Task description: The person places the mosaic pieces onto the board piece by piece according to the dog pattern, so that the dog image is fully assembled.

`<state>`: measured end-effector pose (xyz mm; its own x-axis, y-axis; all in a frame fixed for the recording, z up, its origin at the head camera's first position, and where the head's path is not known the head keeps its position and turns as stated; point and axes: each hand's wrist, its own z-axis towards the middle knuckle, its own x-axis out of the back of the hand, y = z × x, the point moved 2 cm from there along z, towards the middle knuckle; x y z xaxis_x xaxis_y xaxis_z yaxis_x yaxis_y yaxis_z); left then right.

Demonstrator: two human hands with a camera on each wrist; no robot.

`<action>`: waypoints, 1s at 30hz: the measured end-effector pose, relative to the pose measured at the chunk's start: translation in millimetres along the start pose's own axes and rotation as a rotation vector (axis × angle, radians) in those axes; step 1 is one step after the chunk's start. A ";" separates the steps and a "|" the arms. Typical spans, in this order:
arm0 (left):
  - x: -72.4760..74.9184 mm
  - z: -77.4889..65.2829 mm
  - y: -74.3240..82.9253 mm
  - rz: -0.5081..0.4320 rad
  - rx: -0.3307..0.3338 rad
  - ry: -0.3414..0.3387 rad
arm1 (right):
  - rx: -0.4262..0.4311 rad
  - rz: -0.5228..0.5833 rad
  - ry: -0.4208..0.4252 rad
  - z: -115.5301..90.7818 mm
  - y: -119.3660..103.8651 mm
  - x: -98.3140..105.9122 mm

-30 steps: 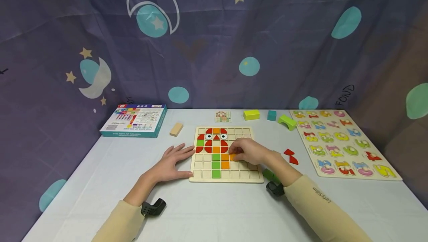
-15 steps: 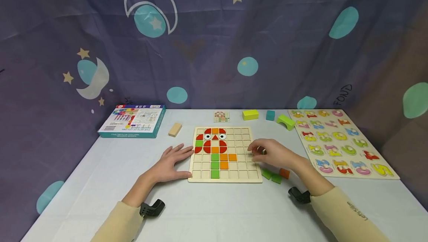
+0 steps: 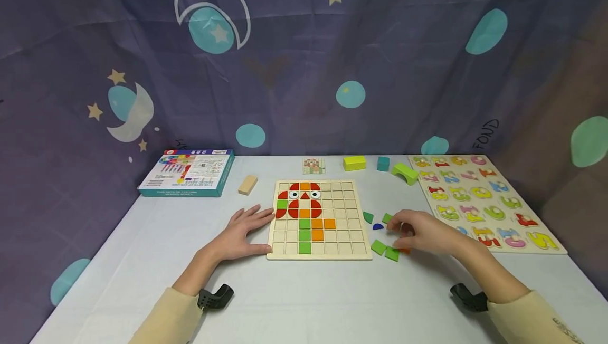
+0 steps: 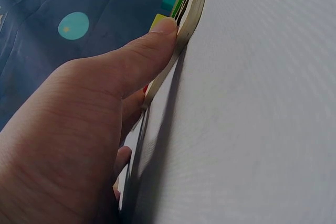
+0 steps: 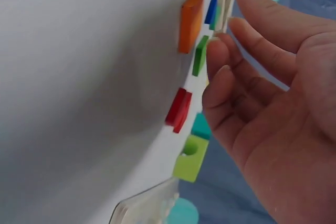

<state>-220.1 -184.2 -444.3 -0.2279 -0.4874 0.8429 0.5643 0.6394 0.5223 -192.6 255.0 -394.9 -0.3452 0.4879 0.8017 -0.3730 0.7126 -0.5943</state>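
A wooden grid board (image 3: 345,255) carries red, orange and green tiles, with two eye tiles near its top. My left hand (image 3: 248,233) lies spread at the board's left side, fingertips at its edge. In the left wrist view the thumb (image 4: 149,43) touches the board's rim. Right of the board, my right hand (image 3: 423,232) is over loose tiles, fingers loosely bent, with nothing visible between them. Near it lie green tiles (image 3: 378,247), a blue half-round tile (image 3: 378,226) and an orange tile (image 5: 191,23). Red tiles (image 5: 178,109) show only in the right wrist view.
A small pattern card (image 3: 314,166), a yellow block (image 3: 354,163), a teal cube (image 3: 383,163) and a green arch (image 3: 405,173) stand at the back. Number puzzle board (image 3: 515,246) lies right. Left are a toy box (image 3: 187,172) and a plain wooden block (image 3: 248,184).
My right hand has moved right, off the board to the loose tiles, leaving an orange tile in the grid. The left hand stays in place.
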 end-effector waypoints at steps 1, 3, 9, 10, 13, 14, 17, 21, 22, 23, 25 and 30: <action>0.1 -0.2 0.1 -0.003 0.001 0.000 | -0.014 -0.007 -0.006 -1.4 0.8 -0.5; -0.1 -0.5 0.0 -0.002 0.004 -0.001 | -0.028 -0.025 -0.014 -4.2 1.4 -1.9; -0.4 -0.4 -1.5 0.000 -0.001 0.002 | -0.047 -0.066 -0.028 -10.1 4.4 -6.9; -0.4 -0.1 -1.6 0.001 -0.004 0.003 | -0.050 -0.073 -0.029 -10.8 5.2 -7.5; -0.8 0.3 -1.9 0.006 -0.004 0.002 | -0.050 -0.086 -0.020 -12.2 7.4 -8.2; -1.0 0.3 -2.2 0.008 -0.003 0.002 | -0.048 -0.091 -0.016 -12.7 8.0 -8.2; -1.1 0.2 -1.7 0.011 0.005 -0.007 | -0.041 -0.093 -0.006 -14.1 8.9 -8.2; -1.0 0.1 -0.9 0.009 0.010 -0.009 | -0.043 -0.078 0.000 -15.4 8.7 -8.7; -0.9 0.1 -0.8 0.010 0.010 -0.009 | -0.047 -0.074 0.000 -15.4 8.6 -8.5; -1.0 0.3 -0.7 0.010 0.010 -0.008 | -0.051 -0.071 -0.001 -15.3 8.6 -8.1; -1.1 0.3 -0.6 0.012 0.013 -0.009 | -0.044 -0.060 0.000 -14.5 8.8 -6.4; -1.6 0.3 -1.1 0.021 0.022 -0.013 | 0.003 -0.023 0.011 -7.7 5.3 1.5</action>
<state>-220.6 -184.0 -446.1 -0.2263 -0.4659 0.8554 0.5515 0.6626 0.5068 -188.5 263.3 -396.4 -0.3272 0.4773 0.8156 -0.3832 0.7219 -0.5762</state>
